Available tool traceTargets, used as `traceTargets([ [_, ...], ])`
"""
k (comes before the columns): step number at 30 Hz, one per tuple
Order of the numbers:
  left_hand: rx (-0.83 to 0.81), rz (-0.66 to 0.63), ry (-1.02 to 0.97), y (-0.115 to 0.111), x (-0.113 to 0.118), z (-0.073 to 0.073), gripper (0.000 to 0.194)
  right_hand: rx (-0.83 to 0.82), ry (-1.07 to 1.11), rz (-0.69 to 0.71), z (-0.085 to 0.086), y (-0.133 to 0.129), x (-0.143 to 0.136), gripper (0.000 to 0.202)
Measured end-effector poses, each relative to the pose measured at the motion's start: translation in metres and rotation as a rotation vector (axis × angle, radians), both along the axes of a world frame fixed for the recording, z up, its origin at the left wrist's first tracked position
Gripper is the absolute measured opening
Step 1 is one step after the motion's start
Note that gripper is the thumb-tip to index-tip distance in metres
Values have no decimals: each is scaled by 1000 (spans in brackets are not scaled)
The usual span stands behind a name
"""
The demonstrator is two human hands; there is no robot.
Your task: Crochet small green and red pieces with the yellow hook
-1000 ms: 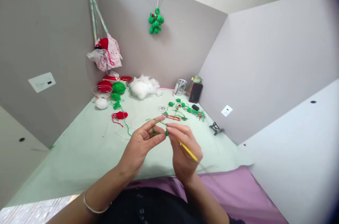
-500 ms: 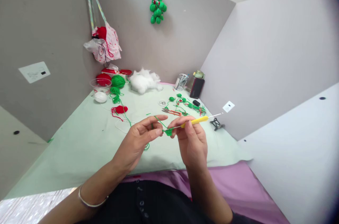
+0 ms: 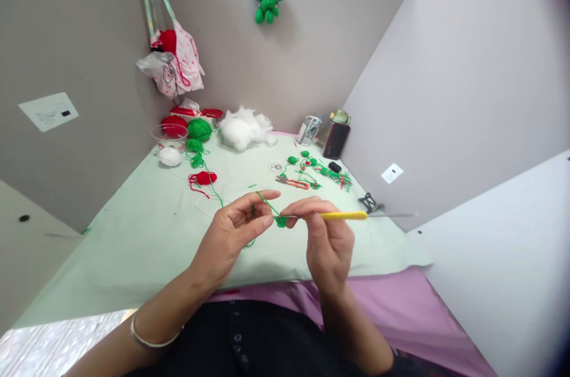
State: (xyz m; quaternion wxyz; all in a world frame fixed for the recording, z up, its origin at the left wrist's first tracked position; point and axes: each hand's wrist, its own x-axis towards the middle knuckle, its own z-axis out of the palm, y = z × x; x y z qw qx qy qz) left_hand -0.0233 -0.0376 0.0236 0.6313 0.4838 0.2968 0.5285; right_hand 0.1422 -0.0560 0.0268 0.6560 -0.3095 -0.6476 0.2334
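Observation:
My left hand [image 3: 238, 224] pinches the edge of a small green crochet piece [image 3: 281, 221] between thumb and fingers. Green yarn runs over its raised index finger down to the piece. My right hand [image 3: 324, 231] grips a crochet hook with a yellow handle [image 3: 345, 215], held nearly level. The hook's thin metal tip meets the green piece between both hands. A green strand passes behind my left hand toward a loose green yarn bundle [image 3: 195, 151].
Orange-handled snips [image 3: 294, 183] and small green crocheted pieces [image 3: 324, 170] lie beyond my hands. Farther back are white stuffing [image 3: 246, 129], a green yarn ball [image 3: 199, 129], a clear cup [image 3: 309, 130] and a dark phone-like object [image 3: 337, 141]. Red yarn [image 3: 205, 178] lies left.
The hook's handle has swung from slanting upward to nearly level, and my right hand has turned with it. The whole view has shifted slightly. My left hand keeps its hold.

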Motion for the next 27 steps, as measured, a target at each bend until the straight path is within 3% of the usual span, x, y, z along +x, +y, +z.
traceTargets([
  [6, 48, 93, -31, -1, 4, -6, 32, 317, -363, -206, -15, -1, -2, 29],
  [10, -179, -65, -241, 1, 8, -3, 49, 539, -546, -426, -27, 5, -3, 36],
  [13, -342, -173, -331, 5, 7, -2, 46, 355, -324, -304, -25, 6, -1, 28],
  [17, -282, -98, -264, 4, 9, -5, 39, 91, 15, -48, -15, 8, 0, 23],
  [22, -118, -42, -125, 0, 10, -11, 33, 24, 0, 6, -14, 13, -3, 20],
  [27, -93, 7, -92, 3, 11, -14, 32, 60, -90, -49, -21, 12, -4, 25],
])
